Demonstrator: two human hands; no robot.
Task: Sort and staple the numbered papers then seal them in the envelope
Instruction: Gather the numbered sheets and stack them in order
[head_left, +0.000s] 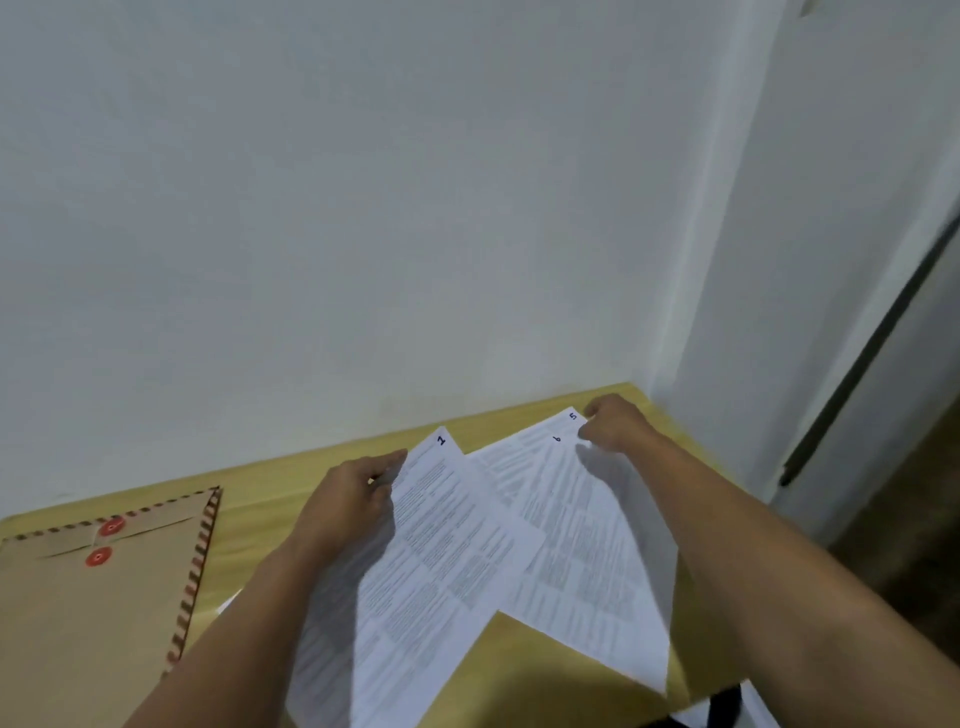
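Observation:
A printed sheet numbered 1 (441, 545) lies slanted across the wooden table (270, 499). My left hand (348, 499) holds this sheet at its upper left edge. To its right lie overlapping sheets (582, 551) with the numbers 6 and 5 showing at their top corners. My right hand (615, 423) pinches the top right corner of these sheets. A brown envelope (88, 613) with a striped border and two red string buttons lies flat at the table's left. No stapler is in view.
A white wall (363, 208) rises right behind the table. The table's right corner sits beside a white door or panel (857, 312) with a dark strip. A dark object (722, 706) shows at the table's near right edge.

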